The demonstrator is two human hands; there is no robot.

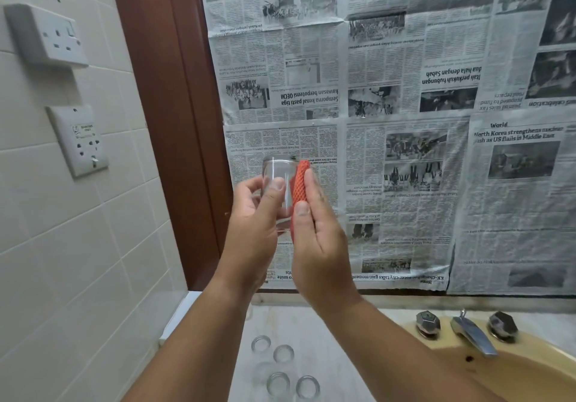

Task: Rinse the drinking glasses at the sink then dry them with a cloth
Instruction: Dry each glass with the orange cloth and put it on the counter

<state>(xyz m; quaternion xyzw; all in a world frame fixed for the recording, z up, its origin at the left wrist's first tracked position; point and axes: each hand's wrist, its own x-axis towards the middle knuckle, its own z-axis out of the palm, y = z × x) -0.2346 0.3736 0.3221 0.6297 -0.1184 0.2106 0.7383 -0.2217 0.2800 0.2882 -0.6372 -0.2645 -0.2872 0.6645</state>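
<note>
Small tiled bathroom corner here, with sheets of black-and-white newspaper [405, 121] covering the whole opening behind the counter, inside a dark brown wooden frame [174, 121].

Just left of the middle of the view, a clear drinking glass [278, 172] is being held up in the air in front of the newspaper, well above the counter. The left hand [252, 214] is gripping it from its 8 o'clock side, thumb curled across the front and the other fingers wrapping round the back. At the glass's 3 o'clock, an orange mesh cloth [298, 180] is lying flat against its side. The right hand [314, 230] is pinching that cloth, thumb on the near face and fingers running fairly straight up behind it, pressing it onto the glass.

Down at 6 o'clock, four more clear glasses [278, 384] are standing in a loose cluster on the pale stone-look counter [327, 339], near each other but apart, seen from above between the two forearms.

Over at 4 o'clock a mustard-yellow sink [530, 376] is showing, with a chrome spout [473, 336] sitting between two chrome faceted knobs [428, 323].

At 9 to 10 o'clock on the cream wall tiles [62, 245], two white wall sockets [50, 33] are mounted, one above the other.
</note>
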